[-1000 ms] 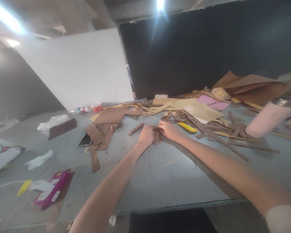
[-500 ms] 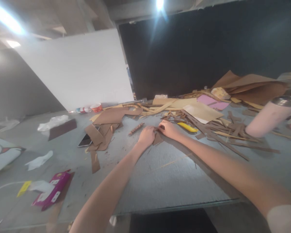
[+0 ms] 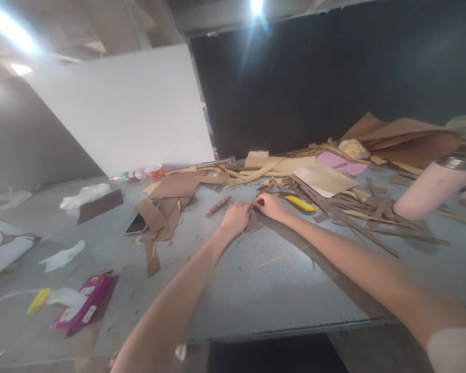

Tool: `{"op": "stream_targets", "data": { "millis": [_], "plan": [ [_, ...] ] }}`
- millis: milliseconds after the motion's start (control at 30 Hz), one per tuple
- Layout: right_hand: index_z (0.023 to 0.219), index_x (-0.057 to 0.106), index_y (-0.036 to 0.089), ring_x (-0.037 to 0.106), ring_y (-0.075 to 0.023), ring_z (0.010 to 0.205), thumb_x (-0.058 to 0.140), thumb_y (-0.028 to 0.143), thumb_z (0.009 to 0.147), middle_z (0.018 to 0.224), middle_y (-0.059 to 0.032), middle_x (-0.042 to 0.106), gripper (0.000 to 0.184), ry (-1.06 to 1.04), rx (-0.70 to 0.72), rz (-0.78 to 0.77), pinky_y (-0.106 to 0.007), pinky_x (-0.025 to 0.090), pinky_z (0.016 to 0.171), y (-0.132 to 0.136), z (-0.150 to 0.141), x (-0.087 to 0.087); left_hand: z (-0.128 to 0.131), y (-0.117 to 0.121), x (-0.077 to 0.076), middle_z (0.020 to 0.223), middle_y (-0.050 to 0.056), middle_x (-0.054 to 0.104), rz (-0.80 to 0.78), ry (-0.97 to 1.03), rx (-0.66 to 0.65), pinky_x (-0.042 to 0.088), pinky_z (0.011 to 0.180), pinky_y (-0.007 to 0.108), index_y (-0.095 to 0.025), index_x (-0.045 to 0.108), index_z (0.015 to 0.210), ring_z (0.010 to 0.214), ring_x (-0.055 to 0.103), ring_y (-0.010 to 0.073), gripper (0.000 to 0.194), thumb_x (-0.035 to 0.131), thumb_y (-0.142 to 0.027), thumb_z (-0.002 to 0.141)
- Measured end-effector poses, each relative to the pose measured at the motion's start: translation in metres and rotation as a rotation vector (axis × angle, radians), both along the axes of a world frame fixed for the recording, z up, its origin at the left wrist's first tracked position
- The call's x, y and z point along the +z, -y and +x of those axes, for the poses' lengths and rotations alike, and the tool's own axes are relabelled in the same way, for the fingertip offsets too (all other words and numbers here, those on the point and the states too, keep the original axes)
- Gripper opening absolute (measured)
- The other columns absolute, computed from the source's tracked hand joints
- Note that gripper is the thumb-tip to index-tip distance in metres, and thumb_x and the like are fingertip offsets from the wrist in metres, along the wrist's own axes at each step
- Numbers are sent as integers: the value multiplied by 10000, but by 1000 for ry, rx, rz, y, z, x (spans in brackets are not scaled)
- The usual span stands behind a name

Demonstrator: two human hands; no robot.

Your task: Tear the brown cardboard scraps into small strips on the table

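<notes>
My left hand (image 3: 236,216) rests on the grey table with its fingers curled in, at the edge of a small brown flat piece (image 3: 252,224), leather-like or card. Close beside it, my right hand (image 3: 270,206) is closed in a pinch at the top of the same piece. The fingertips of both hands nearly meet, and what lies right between them is too small to make out. Left of my left hand lies a short ridged brown strip (image 3: 218,206). A yellow cutter (image 3: 301,203) lies just right of my right hand.
Brown strips and scraps (image 3: 357,212) heap up on the right, near a pink tumbler (image 3: 431,189). On the left are a phone (image 3: 136,225) under brown pieces (image 3: 174,186), a purple tissue pack (image 3: 89,303) and a white crumpled tissue (image 3: 64,257). The table's front edge (image 3: 287,331) runs below my arms.
Both hands stay at the same spot on the brown piece. The fingers of my right hand have shifted very slightly; little else differs.
</notes>
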State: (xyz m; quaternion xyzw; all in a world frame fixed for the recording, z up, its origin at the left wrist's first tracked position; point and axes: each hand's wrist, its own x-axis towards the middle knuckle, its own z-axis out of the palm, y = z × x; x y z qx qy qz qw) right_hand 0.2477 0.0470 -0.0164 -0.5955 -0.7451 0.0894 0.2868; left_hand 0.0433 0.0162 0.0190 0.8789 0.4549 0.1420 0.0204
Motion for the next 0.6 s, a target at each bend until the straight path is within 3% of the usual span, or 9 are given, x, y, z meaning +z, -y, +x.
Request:
{"op": "stream_targets", "data": {
  "millis": [233, 600],
  "plan": [
    [1004, 763, 227, 747, -222, 956, 771, 358, 999, 1042, -68, 816, 131, 67, -67, 32, -293, 486, 845, 2, -1, 0, 2, 0, 0, 1340, 124, 794, 5, -2, -37, 531, 1161, 424, -184, 818, 1244, 1316, 680, 281, 416, 516, -55, 989],
    [995, 759, 218, 726, -227, 948, 716, 285, 1032, 1065, -82, 774, 88, 71, -41, 60, -313, 495, 881, -1, 3, -5, 2, 2, 1, 1388, 112, 777, -9, 25, -33, 519, 1181, 447, -217, 800, 1342, 1346, 656, 296, 488, 535, -43, 972]
  ]
}}
